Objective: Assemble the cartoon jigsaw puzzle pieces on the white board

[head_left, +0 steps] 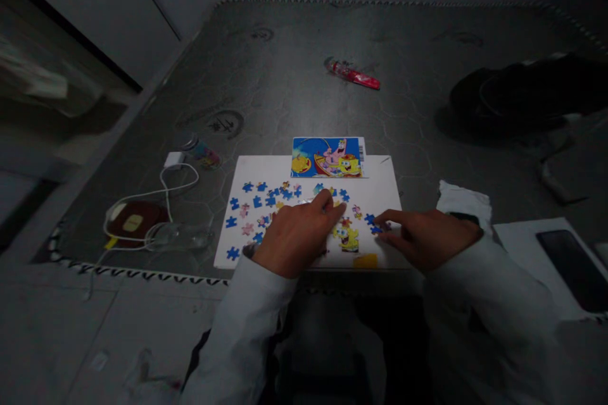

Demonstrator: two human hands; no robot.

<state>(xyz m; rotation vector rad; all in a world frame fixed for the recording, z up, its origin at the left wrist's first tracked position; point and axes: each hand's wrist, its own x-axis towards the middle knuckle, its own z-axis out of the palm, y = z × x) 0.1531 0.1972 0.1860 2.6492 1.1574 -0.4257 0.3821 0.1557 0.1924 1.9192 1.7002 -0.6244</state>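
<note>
Many small puzzle pieces (257, 202), mostly blue with some pink and yellow, lie loose on a white board (389, 186). My left hand (301, 235) is over the middle of the board, fingers curled together and pointing right; whatever is under its fingertips is hidden. Between the thumb and forefinger of my right hand (422, 237) is a blue puzzle piece (371, 220), at the board's right side. A joined yellow cartoon section (349, 239) lies between both hands. At the board's far edge rests a picture card (327, 157) with cartoon figures.
On the left are a clear bottle (183, 236), a brown case (135, 221), a white charger (175, 159) with its cable, and a colourful canister (204, 152). A red packet (356, 75) lies farther back. Right are crumpled tissue (463, 199), a phone (572, 266) and a black bag (522, 98).
</note>
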